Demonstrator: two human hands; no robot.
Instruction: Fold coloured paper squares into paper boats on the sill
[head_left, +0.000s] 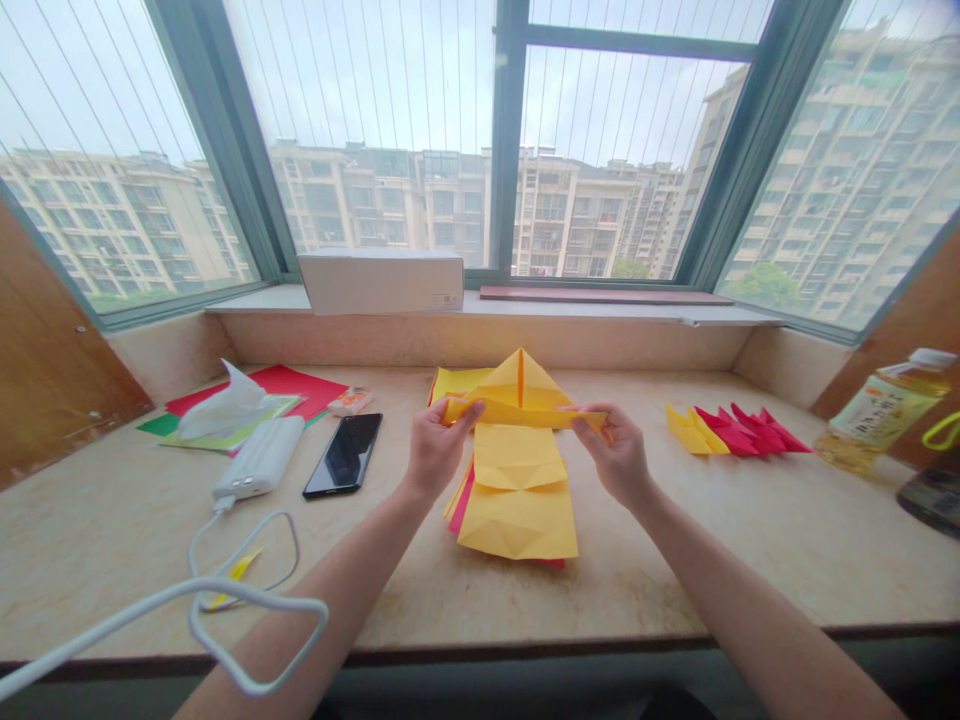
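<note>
A folded yellow paper hat shape (531, 385), with a pointed top and a flat band along its lower edge, is held up over the counter. My left hand (442, 440) pinches the band's left end between thumb and fingers. At the other end, my right hand (613, 452) pinches the band the same way. Below and nearer to me lies a creased yellow paper sheet (517, 510) on top of a stack, with red paper (463, 503) showing at its edges. More yellow paper (461, 382) lies behind the held piece, partly hidden.
Left: a black phone (343, 456), a white power bank (260, 458) with a looping cable (255, 598), a tissue pack (225, 415) and red sheets (300, 387). Right: folded yellow and red pieces (750, 430) and a drink bottle (877, 415). A white box (381, 282) stands on the sill.
</note>
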